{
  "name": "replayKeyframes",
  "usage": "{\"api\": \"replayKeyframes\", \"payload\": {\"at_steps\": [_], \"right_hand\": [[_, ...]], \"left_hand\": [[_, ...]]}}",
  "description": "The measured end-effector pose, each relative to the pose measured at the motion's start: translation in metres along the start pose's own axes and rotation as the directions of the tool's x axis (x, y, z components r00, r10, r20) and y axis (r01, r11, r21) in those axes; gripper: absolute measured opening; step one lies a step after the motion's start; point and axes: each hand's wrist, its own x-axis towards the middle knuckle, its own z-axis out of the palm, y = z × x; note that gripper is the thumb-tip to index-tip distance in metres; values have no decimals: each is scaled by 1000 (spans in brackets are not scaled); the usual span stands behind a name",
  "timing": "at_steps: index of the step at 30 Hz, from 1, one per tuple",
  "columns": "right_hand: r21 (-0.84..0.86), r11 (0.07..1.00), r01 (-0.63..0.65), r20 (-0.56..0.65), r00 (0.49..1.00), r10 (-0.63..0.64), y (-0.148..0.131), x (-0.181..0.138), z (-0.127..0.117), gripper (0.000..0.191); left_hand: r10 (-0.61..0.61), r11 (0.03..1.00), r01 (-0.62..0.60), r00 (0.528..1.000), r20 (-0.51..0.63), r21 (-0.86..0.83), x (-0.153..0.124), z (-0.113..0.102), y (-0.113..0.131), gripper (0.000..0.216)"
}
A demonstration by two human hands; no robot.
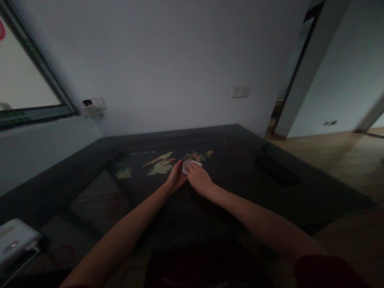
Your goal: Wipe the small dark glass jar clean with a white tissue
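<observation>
Both hands meet over the middle of the dark table (228,224). My right hand (198,179) is closed on a crumpled white tissue or thin cloth (192,163), its fingers pressing on top of it. On the other side of the white piece, my left hand (177,177) is curled with its fingers mostly hidden. Just beyond the tissue shows a small dark, patterned thing (188,158); whether it is an object in the left hand or part of the table's decoration I cannot tell.
Bird and flower inlay (160,165) decorates the tabletop. A dark flat object (277,170) lies to the right. At the lower left stands a white device (18,242) with a cable. Wall sockets (240,92) are behind the table, a window (27,72) at left.
</observation>
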Motion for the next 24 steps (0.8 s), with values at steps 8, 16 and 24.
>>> {"api": "replayKeyframes", "payload": {"at_steps": [8,16,24], "right_hand": [[94,994,-55,-10,998,56,2,-5,6,42],[-15,996,-86,-48,995,85,-3,2,2,41],[-31,995,-100,16,995,100,-5,1,-1,31]], "left_hand": [[1,1000,-1,1000,-25,17,1,1,-3,30],[-18,1000,18,999,-29,1,2,1,-3,34],[-35,999,35,998,-46,-7,3,-1,-1,32]]}}
